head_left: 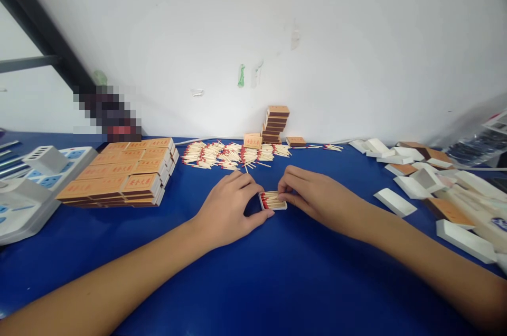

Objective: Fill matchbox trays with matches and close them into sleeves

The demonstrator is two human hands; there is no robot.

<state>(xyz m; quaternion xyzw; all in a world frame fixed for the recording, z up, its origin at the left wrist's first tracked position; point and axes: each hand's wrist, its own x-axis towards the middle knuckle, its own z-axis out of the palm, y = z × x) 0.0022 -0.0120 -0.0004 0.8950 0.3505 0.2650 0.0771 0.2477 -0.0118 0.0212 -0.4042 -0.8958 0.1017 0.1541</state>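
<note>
A small white matchbox tray (273,201) filled with red-tipped matches lies on the blue table (277,283). My left hand (229,209) curls round its left end, thumb and fingers pinching the tray. From the right, my right hand (312,196) presses its bent fingers against the tray's other end and on the matches. Just behind both hands, loose matches (233,155) are spread in a long heap.
A block of stacked orange matchboxes (122,172) stands at the left, beside white power strips (35,183). A short pile of matchboxes (275,124) stands against the wall. Empty white trays and orange sleeves (428,177) are scattered at the right.
</note>
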